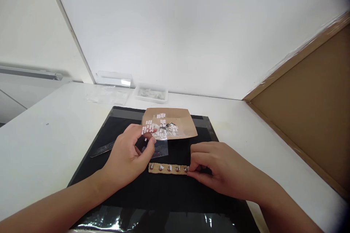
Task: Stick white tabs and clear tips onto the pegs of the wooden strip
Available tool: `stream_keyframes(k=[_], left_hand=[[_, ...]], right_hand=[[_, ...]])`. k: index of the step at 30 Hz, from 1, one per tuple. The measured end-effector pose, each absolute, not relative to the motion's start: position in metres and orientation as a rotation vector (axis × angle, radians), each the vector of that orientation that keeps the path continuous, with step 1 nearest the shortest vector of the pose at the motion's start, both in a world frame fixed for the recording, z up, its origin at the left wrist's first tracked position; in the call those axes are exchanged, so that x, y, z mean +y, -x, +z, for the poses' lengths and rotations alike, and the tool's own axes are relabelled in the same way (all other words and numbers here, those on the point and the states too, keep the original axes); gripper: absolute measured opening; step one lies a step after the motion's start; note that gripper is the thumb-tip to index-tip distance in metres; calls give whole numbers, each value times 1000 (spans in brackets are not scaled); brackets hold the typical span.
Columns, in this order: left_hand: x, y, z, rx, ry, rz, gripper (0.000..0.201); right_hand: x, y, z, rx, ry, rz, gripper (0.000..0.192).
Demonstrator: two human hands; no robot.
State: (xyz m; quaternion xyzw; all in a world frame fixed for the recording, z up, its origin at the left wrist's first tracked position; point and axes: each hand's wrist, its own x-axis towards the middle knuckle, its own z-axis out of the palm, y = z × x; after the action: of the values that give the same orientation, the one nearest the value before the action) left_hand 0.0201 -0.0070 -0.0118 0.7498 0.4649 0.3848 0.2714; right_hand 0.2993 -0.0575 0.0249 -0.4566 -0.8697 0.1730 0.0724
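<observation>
My left hand [136, 147] is closed in a pinch on a clear plastic sheet [161, 150] that carries rows of small white labels [149, 123]. Below it, a tan strip [173, 172] lies flat on the black mat, with several shiny round metal pieces [169, 168] in a row along it. Small white labels sit on or against these pieces. At the strip's right end, the fingers of my right hand [209, 164] are pinched by the last metal piece; a white speck, seemingly a label, shows at the fingertips.
Behind the sheet, a curled brown paper [186, 122] holds a heap of white scraps [171, 128]. A dark flat blade-like tool [102, 149] lies left on the black mat [131, 196]. Farther back stand a translucent tray [151, 94] and clear plastic pieces [109, 94]. Cardboard borders the right.
</observation>
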Motion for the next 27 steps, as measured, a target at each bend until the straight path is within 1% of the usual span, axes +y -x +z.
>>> stream_keyframes(k=[5, 8, 15, 27], left_hand=[[-8, -20, -12, 1238, -2015, 1038, 7], [-9, -20, -12, 1226, -2018, 1047, 9], [-9, -20, -9, 1234, -2038, 1048, 5], [-8, -20, -8, 1234, -2031, 1024, 8]], right_hand=[[-52, -306, 26, -2547, 1434, 593, 23], [-49, -308, 26, -2525, 1465, 588, 24], [-47, -305, 23, -2528, 1451, 644, 17], [-48, -302, 24, -2558, 1408, 635, 8]])
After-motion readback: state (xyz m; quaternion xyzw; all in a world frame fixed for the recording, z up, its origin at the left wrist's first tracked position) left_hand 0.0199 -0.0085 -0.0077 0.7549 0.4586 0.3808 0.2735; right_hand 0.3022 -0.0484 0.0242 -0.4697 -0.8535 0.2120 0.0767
